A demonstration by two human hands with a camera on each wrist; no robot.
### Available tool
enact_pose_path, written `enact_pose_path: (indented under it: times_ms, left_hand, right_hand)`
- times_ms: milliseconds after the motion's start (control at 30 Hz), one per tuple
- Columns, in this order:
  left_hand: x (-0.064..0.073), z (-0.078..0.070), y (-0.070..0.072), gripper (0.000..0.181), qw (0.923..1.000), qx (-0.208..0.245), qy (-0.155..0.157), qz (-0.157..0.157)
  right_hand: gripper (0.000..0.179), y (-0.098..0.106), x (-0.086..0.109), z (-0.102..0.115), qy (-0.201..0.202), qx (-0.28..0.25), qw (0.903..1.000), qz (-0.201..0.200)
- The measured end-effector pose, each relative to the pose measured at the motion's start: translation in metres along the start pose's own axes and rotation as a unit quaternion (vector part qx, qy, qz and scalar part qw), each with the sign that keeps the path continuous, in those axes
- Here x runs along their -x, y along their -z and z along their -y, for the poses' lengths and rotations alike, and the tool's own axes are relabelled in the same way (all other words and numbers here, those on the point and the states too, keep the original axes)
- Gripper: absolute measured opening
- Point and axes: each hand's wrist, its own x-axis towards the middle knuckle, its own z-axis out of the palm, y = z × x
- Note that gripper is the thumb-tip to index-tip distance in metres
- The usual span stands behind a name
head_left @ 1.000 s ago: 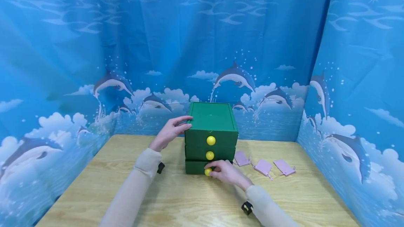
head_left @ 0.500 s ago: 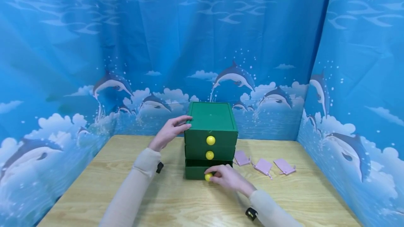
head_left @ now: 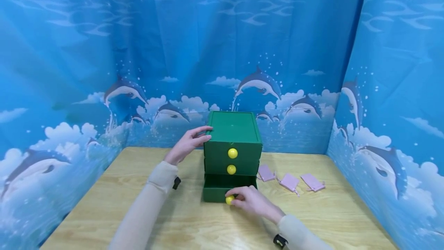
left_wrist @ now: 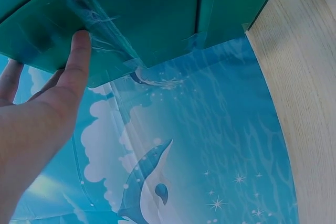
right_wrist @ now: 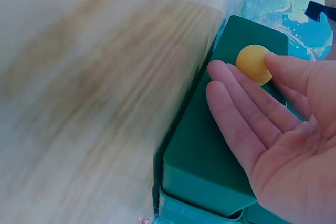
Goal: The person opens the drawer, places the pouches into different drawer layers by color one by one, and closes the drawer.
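Observation:
A green drawer cabinet [head_left: 234, 127] with three yellow knobs stands on the table. Its bottom drawer [head_left: 214, 195] is pulled partway out, and the part of its inside that shows looks dark. My right hand [head_left: 252, 200] pinches that drawer's yellow knob [right_wrist: 254, 64] between thumb and fingers, the other fingers stretched along the drawer front. My left hand [head_left: 187, 145] rests on the cabinet's upper left side; in the left wrist view a fingertip [left_wrist: 80, 38] touches the taped green wall [left_wrist: 142, 17]. The two upper drawers are closed.
Three small pink drawstring pouches [head_left: 289, 182] lie on the wooden table [head_left: 194, 225] right of the cabinet. A blue dolphin-print curtain [head_left: 180, 49] hangs behind the table and along its sides.
The bottom drawer has slid out toward me, with my right hand moving along on its knob. My left hand keeps its place on the cabinet's side.

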Motion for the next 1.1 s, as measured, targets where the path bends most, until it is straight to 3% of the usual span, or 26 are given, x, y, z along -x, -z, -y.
enact_pose_path:
  times_ms: [1100]
  left_hand:
    - [-0.001, 0.001, -0.001, 0.05, 0.9998, 0.015, 0.002, -0.012]
  right_hand:
    - [0.025, -0.004, 0.015, 0.003, 0.014, -0.002, 0.9999, -0.01]
